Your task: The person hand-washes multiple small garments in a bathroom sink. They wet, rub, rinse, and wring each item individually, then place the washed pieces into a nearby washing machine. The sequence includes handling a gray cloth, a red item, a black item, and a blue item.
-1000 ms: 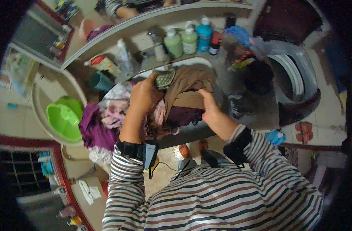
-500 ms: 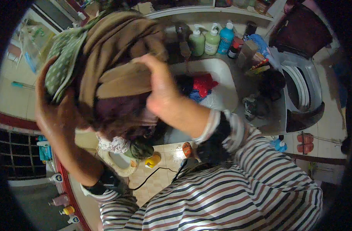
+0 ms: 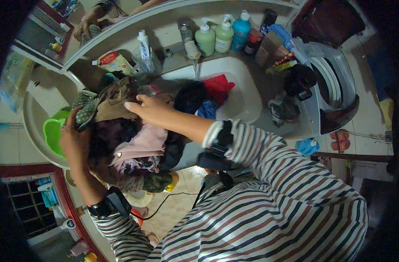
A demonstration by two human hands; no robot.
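Note:
A heap of clothes [image 3: 138, 144] in pink, black and brown lies on the counter left of the sink. At its left side my left hand [image 3: 73, 135] has its fingers curled on a green polka-dot cloth [image 3: 86, 114]. My right hand [image 3: 151, 111] grips the top of a brown garment [image 3: 114, 104], thumb and fingers closed at its edge. Part of the garment hides those fingertips. In the white sink [image 3: 249, 98] lie a red cloth [image 3: 218, 88], a blue cloth [image 3: 207, 109] and a black cloth [image 3: 190, 97], beneath water running from the tap [image 3: 192, 50].
A green basin [image 3: 53, 133] rests inside a round pale tub [image 3: 31, 118] with a washboard [image 3: 49, 100]. Pump bottles [image 3: 205, 40] and a blue bottle [image 3: 241, 37] line the back ledge. A washing machine [image 3: 337, 113] stands at right, near a dark mug [image 3: 300, 81].
Both hands have come down with the brown and polka-dot cloths, which were lifted high before and now rest on the heap. The sink, tap and green basin have come into fuller view.

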